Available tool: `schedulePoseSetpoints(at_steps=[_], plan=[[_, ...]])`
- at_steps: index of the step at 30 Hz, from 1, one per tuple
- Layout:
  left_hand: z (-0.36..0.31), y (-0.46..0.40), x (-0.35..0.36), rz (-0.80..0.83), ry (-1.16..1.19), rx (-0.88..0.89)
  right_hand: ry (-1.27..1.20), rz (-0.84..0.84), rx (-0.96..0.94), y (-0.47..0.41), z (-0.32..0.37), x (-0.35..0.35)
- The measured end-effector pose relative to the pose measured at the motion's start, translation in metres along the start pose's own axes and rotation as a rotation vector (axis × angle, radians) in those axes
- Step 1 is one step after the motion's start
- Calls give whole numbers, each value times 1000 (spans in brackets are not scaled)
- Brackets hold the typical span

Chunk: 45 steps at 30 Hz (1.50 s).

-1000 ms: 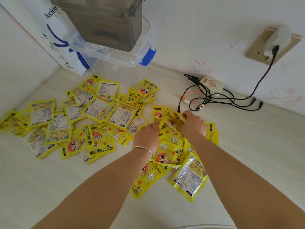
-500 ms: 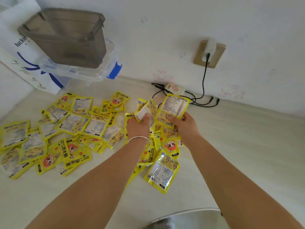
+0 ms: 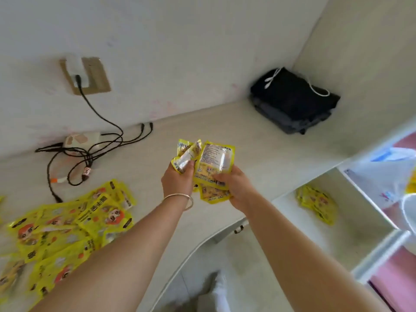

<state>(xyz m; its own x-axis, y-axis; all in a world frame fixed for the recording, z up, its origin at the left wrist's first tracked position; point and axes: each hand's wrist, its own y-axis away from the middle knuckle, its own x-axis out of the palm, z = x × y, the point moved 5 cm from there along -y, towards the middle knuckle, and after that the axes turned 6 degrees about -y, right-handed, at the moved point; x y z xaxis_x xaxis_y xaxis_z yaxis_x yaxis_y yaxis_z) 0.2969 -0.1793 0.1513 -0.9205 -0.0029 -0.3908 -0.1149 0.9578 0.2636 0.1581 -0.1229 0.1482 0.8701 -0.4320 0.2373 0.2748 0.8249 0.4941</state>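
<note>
My left hand (image 3: 178, 180) grips a few yellow hand-warmer packets (image 3: 186, 154) held up above the pale desk (image 3: 258, 140). Beside it, my right hand (image 3: 234, 188) holds more yellow packets (image 3: 215, 163), their printed backs facing me. Many more of these packets (image 3: 74, 219) lie scattered on the desk at the lower left, partly hidden by my left forearm. A small heap of the same packets (image 3: 317, 202) lies on a lower shelf at the right.
A wall socket (image 3: 86, 76) with a plugged charger feeds a tangle of black cables (image 3: 90, 154) at the back left. Folded dark clothing (image 3: 295, 102) sits in the far right corner. White shelf dividers (image 3: 369, 199) and a plastic bag (image 3: 396, 172) stand at the right.
Both hands have lifted packets off the pile and carried them to the right. The view has swung right, so the clear bin and paper bag are gone from sight.
</note>
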Motion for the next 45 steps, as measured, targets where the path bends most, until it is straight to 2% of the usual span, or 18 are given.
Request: schedulePoseSetpoints(at_steps=[5,11,15,19,23,28,33,40,45], plan=[[-25,38,91,217,-78,93,-154,-212,-51,22,7,-96],[-50,80,194,396,-164,166,-257,-412,-86,37,17,-203],[-51,106,257,506,-212,148,-304,-511,-29,37,10,-274],[-43,125,312,602,-236,59,-403,-528,29,33,1,-331],[-35,141,358,668,-260,-61,-486,-546,98,29,-13,-375],[-15,158,411,769,-372,-164,-605,-692,228,31,-47,-420],[20,161,463,850,-501,-231,-619,-826,279,24,-73,-461],[45,150,534,898,-668,-193,-577,-1017,310,2,-102,-518],[65,151,582,1005,-730,-122,-505,-1098,364,-14,-120,-546]])
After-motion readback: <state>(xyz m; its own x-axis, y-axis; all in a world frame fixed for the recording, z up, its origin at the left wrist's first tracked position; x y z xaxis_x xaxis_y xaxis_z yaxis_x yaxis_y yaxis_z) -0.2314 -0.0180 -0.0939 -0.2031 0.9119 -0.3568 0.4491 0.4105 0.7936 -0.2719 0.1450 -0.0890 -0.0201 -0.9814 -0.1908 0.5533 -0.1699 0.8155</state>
